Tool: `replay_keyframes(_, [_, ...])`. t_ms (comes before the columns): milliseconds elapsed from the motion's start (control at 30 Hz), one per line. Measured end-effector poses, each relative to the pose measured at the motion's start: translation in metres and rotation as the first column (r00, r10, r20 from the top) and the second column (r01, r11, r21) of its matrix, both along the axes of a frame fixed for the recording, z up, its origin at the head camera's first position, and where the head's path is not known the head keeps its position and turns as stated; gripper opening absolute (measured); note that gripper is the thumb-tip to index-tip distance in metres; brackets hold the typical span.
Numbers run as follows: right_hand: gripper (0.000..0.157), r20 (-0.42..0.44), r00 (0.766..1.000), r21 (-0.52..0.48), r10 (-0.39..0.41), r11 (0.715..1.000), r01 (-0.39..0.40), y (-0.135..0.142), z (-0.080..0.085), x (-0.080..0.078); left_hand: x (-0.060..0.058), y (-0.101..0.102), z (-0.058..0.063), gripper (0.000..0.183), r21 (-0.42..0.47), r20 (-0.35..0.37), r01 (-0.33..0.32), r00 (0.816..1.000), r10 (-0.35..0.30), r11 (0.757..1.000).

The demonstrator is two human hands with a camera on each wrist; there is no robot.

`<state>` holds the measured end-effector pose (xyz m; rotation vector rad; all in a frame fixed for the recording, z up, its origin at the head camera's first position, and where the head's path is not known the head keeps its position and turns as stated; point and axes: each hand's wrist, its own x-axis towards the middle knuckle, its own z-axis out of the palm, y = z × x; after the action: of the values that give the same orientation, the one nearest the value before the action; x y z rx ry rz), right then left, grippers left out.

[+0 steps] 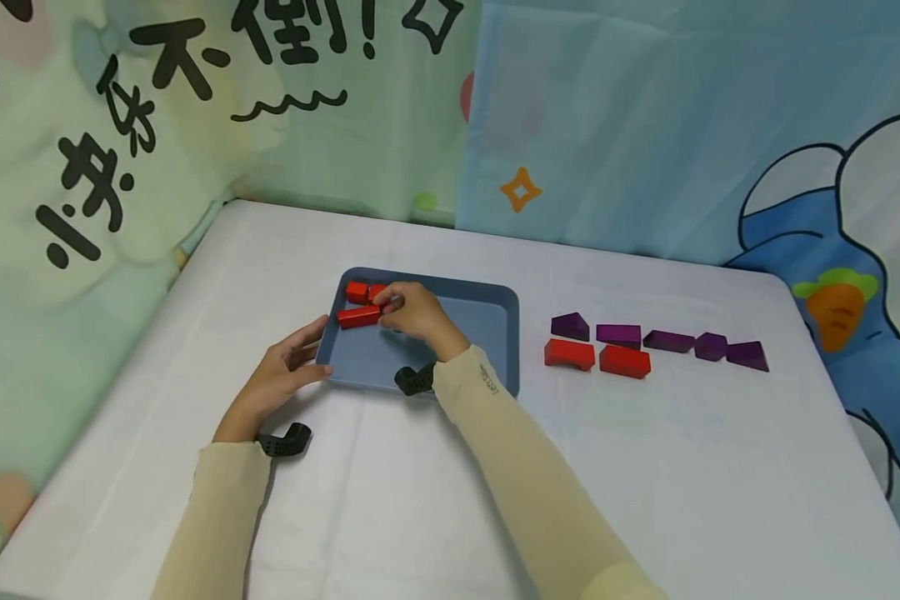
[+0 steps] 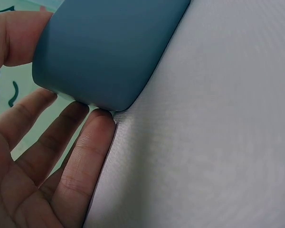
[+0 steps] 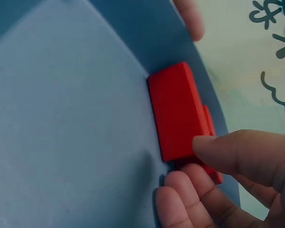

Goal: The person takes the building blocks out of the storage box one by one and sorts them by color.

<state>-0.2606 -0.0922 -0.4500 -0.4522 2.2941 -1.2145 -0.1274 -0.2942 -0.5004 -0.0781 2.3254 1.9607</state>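
Note:
A blue-grey tray lies on the white table. My left hand holds it at its near left corner; in the left wrist view the thumb and fingertips touch the tray wall. Over the tray's left part, my right hand pinches a red block, partly covered by the fingers. Just in front of it lies a longer red block, seen close in the right wrist view with the right thumb at its end. A small red block sits in the far left corner.
Right of the tray, a red arch block and another red block lie side by side. Behind them runs a row of several purple blocks. A printed cloth backdrop stands behind the table.

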Motion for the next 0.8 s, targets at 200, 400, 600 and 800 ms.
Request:
replay_keyframes(200, [0.022,-0.061,0.998,0.062,0.013,0.998,-0.010,-0.005,-0.002,-0.003,0.000,0.001,0.000,0.077,0.002,-0.007,0.005,1.000,-0.005,1.000])
replay_keyframes(400, [0.018,-0.085,0.996,0.066,0.004,0.998,0.002,-0.006,-0.004,-0.003,0.000,0.000,0.000,0.077,0.004,-0.003,-0.001,1.000,0.001,1.000])
replay_keyframes(600, [0.018,-0.059,0.998,-0.038,-0.009,0.999,0.006,0.006,0.002,-0.001,-0.001,0.001,0.000,0.078,0.001,-0.009,0.002,1.000,-0.002,1.000])
replay_keyframes(800, [0.020,-0.121,0.992,-0.197,0.019,0.980,-0.042,0.032,0.012,0.001,0.000,0.001,0.000,0.078,0.004,-0.015,0.002,1.000,-0.001,1.000])
